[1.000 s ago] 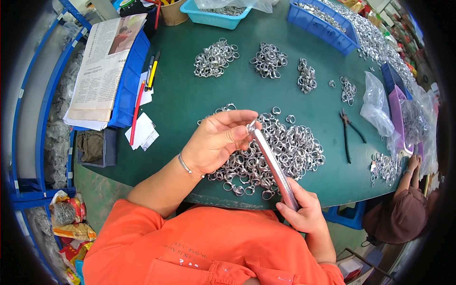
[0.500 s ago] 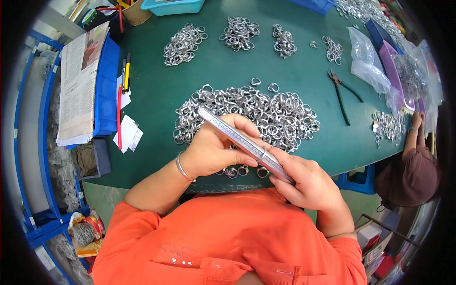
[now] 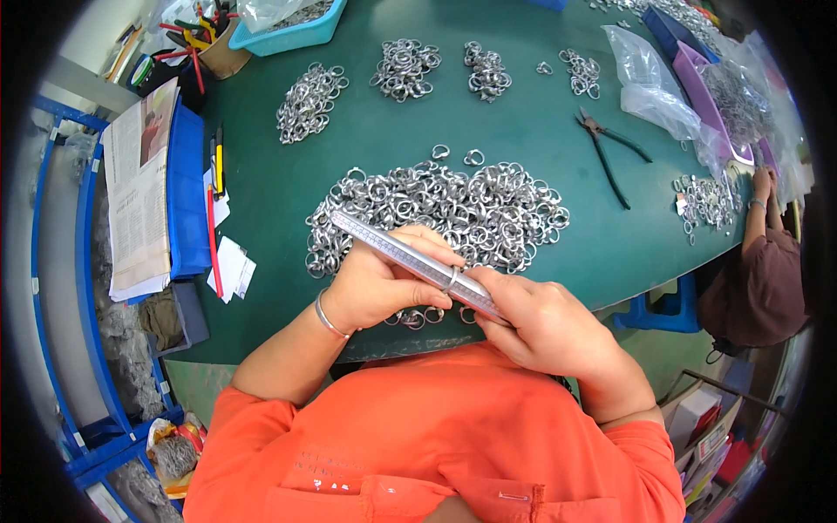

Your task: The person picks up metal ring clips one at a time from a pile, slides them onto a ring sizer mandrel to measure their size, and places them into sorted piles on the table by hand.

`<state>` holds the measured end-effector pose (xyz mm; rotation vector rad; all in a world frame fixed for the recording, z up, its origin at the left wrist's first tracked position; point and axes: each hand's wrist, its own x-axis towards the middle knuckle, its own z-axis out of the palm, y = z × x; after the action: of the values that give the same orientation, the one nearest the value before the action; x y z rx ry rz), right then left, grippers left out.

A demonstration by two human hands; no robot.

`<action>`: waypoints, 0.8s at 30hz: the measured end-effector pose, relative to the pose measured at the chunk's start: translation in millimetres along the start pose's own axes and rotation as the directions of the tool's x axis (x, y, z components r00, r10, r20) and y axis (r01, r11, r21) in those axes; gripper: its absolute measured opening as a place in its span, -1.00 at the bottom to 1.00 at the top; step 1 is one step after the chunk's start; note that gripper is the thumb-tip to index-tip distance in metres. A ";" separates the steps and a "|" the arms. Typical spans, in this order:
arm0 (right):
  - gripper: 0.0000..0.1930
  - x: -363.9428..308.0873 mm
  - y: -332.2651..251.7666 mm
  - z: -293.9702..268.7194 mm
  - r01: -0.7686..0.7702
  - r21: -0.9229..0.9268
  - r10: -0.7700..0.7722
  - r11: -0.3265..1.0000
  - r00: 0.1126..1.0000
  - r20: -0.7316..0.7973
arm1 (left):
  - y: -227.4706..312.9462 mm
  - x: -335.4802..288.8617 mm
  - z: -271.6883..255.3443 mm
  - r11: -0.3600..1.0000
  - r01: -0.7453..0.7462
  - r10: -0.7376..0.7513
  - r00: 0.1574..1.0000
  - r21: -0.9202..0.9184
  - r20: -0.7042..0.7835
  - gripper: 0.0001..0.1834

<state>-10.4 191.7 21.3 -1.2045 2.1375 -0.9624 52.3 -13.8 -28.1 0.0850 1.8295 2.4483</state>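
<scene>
Right hand (image 3: 545, 318) grips near end of graduated stick (image 3: 384, 242), probably to steady it. Left hand (image 3: 379, 283) pinches ring (image 3: 453, 277) around stick, scale up, likely for visibility. Ring pile (image 3: 514, 213) on table (image 3: 488, 126) just beyond, presumably for reach.

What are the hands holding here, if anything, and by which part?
A metal rod: the right hand grips its lower-right end, while the left hand holds its shaft beside a ring encircling it.

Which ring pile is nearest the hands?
The big pile, partly hidden by the left hand; the other ring piles lie farther off across the table.
</scene>
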 end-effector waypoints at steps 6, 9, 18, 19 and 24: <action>-0.61 -6.6 -3.7 -7.8 -0.120 0.360 0.067 0.925 0.985 0.156 | -1.6 -4.3 7.0 0.983 0.063 -0.078 0.993 -0.172 -0.086 -0.64; -0.57 -7.8 -11.7 -40.9 -0.559 0.373 0.325 0.741 0.784 0.529 | -0.8 -5.3 -11.9 0.935 -0.063 -0.007 0.981 -0.349 -0.194 -0.62; -0.60 -0.6 47.6 -73.7 -0.247 0.883 0.555 0.400 0.831 -0.019 | 21.1 -4.4 -12.4 0.352 -0.078 0.466 0.879 0.933 -0.102 -0.65; -0.62 4.5 56.0 -84.2 -0.227 0.895 0.597 0.383 0.800 -0.052 | 20.2 -4.6 -11.6 0.359 -0.085 0.471 0.876 0.930 -0.101 -0.65; -0.67 17.8 97.6 -127.4 -0.203 0.931 0.679 0.305 0.732 -0.063 | 13.7 -4.6 -13.5 0.315 -0.031 0.408 0.907 0.949 -0.106 -0.75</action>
<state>-159.5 253.7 23.7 0.2384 1.5836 -1.8454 55.2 -31.0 -18.8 -0.0150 3.3525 1.0983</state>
